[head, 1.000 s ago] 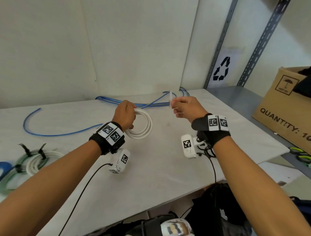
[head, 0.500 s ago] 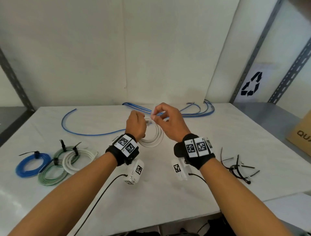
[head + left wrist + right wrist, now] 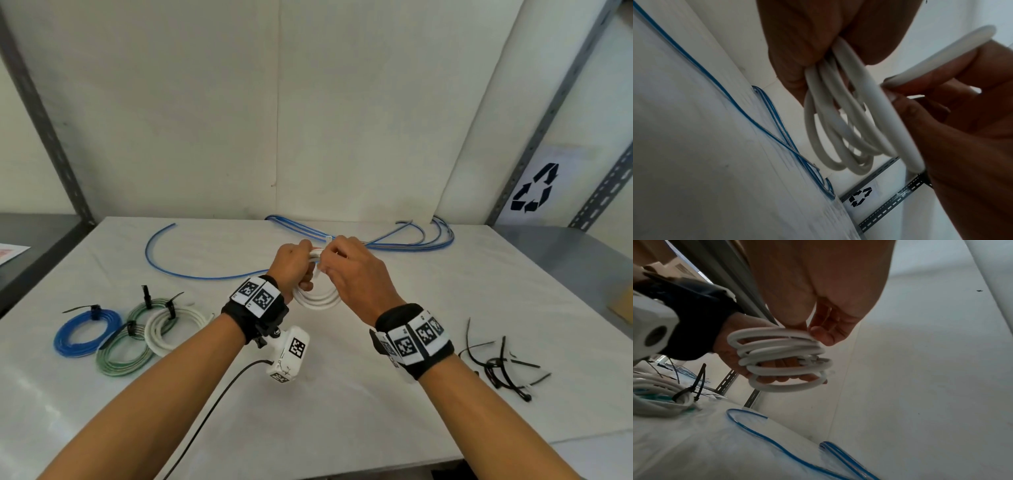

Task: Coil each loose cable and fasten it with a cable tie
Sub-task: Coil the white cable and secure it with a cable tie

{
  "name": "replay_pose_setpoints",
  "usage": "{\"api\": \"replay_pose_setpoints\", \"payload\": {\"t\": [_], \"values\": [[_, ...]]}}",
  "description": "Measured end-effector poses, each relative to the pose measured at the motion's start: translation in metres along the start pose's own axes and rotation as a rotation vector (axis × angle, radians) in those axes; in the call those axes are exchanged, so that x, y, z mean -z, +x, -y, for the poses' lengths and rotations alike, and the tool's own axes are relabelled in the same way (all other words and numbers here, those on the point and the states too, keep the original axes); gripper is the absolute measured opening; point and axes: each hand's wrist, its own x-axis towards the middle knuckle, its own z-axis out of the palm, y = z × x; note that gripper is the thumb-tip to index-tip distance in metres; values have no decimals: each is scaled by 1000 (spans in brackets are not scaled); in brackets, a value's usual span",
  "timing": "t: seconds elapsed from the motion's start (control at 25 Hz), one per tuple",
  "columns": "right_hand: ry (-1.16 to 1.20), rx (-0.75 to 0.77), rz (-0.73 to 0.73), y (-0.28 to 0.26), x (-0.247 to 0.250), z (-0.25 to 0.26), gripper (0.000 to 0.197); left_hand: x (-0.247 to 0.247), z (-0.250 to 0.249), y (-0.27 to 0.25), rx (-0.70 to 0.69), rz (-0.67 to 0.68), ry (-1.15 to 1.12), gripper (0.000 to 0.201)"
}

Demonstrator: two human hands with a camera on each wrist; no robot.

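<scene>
From my head camera I see my left hand wrapped around the white cable coil above the white table, and my right hand close against it, pinching a thin white cable tie at the coil. Only the wrist cameras show the coil's loops, about five of them, with my left fingers poking through. I count three tied coils on the left, one loose blue cable at the back, and a pile of black ties on the right, too tangled to count.
</scene>
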Motion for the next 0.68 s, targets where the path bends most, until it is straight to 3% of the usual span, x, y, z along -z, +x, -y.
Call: {"api": "replay_pose_setpoints", "payload": {"t": [0.2, 0.32, 0.44, 0.52, 0.68], "values": [[642, -346, -33, 7, 12, 5, 7, 3, -6, -1, -136, 0, 72, 27], [762, -485, -146, 15, 17, 12, 3, 2, -13, -4, -321, -27, 162, 27], [959, -731, -280, 25, 16, 15, 10, 4, -15, -8, -437, 2, 225, 23], [1091, -843, -214, 30, 19, 15, 12, 7, -14, -10, -470, 7, 255, 21], [1181, -906, 65, 35, 26, 12, 17, 16, -13, -10, -581, -45, 300, 13]]}}
